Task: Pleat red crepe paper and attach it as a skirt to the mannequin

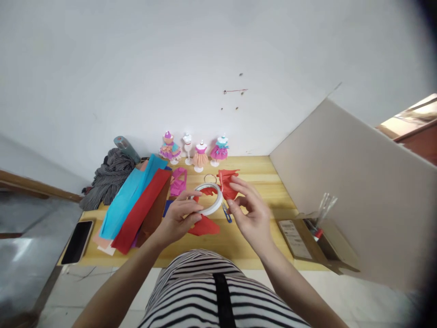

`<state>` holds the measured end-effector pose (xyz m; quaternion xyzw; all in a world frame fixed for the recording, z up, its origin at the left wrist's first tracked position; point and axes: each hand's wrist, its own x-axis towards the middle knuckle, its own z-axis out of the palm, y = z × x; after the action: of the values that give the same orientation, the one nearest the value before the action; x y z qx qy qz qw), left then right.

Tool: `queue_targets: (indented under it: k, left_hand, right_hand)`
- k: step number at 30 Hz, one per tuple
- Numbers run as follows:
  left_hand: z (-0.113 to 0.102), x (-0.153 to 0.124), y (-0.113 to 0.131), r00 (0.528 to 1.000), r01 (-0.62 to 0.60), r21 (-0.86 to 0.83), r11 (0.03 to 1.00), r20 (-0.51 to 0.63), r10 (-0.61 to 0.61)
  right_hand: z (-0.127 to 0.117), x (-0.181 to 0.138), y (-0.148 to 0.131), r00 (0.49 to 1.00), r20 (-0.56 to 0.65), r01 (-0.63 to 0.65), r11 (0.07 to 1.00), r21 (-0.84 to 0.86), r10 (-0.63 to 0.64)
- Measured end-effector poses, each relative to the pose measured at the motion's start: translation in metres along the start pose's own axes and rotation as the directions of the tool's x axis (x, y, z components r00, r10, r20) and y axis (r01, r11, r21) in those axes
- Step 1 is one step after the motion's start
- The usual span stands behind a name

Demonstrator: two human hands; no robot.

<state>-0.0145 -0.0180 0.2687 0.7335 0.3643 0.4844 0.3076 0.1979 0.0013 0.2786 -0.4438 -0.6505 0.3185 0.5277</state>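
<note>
My left hand (180, 214) grips a white roll of tape (215, 207) by its left side, thumb and fingers closed on the ring. Beside it, my right hand (251, 209) has its bent fingers at the right edge of a gathered piece of red crepe paper (227, 182), which it appears to hold. A narrow white strip runs along that paper's left edge, close to the roll. Below the roll lies another red crepe piece (205, 226). Small blue-handled thread snips (226, 213) rest on the table between my hands.
Several small dress forms (200, 157) stand along the wall, most in paper dresses. Crepe sheets (136, 209), a phone (78, 242), striped cloth (112, 177) and a bottle (126, 148) lie left. Right is an open cardboard box (321, 246) beside an upright panel (327, 168).
</note>
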Motion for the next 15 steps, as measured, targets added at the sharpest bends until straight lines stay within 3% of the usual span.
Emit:
queue_targets:
  k: [4, 8, 10, 12, 15]
  left_hand:
    - [-0.006, 0.003, 0.006, 0.992, -0.113, 0.125, 0.986, 0.061, 0.106]
    - [-0.007, 0.005, 0.011, 0.989, -0.116, 0.204, 0.972, 0.113, 0.094]
    - [-0.004, 0.003, 0.009, 0.996, -0.035, 0.201, 0.979, 0.09, 0.017]
    - [0.001, -0.001, 0.005, 0.991, 0.128, 0.139, 0.982, 0.021, -0.132]
    - [0.01, -0.008, -0.007, 0.903, 0.416, -0.064, 0.907, -0.087, -0.42]
  right_hand:
    - [-0.003, 0.004, -0.002, 0.993, 0.015, 0.117, 0.985, -0.128, -0.116]
    - [-0.003, 0.003, -0.003, 0.991, 0.029, 0.132, 0.983, -0.125, -0.129]
    - [-0.001, -0.001, 0.002, 0.995, 0.036, 0.1, 0.99, -0.1, -0.097]
    - [0.002, -0.006, 0.011, 0.997, 0.055, 0.067, 0.994, -0.088, -0.062]
    - [0.008, -0.012, 0.027, 0.995, 0.097, 0.013, 0.997, -0.076, -0.005]
